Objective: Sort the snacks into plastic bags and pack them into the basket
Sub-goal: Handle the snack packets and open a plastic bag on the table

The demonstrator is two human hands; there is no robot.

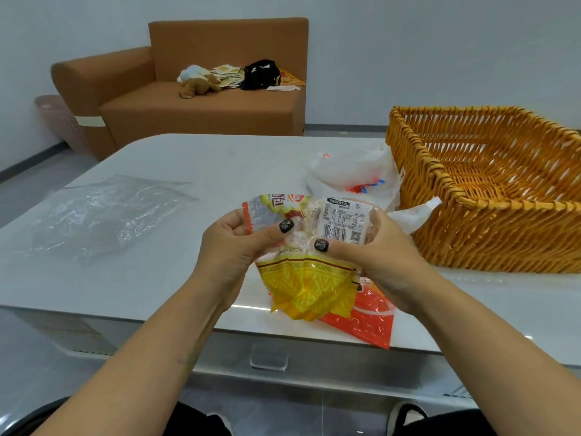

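Above the table's near edge my left hand and my right hand together grip a bunch of snack packets. A yellow patterned packet hangs from the grip, and an orange-red packet lies below it on the table. A packet with a white barcode label is under my right fingers, and a clear packet with an orange edge is under my left fingers. An orange wicker basket with nothing visible in it stands to the right. A clear plastic bag lies flat at the left.
A crumpled white plastic bag sits against the basket's left wall. The white table has a drawer handle at its front. Behind stands a brown sofa with a plush toy, papers and a black bag. A pink bin is at far left.
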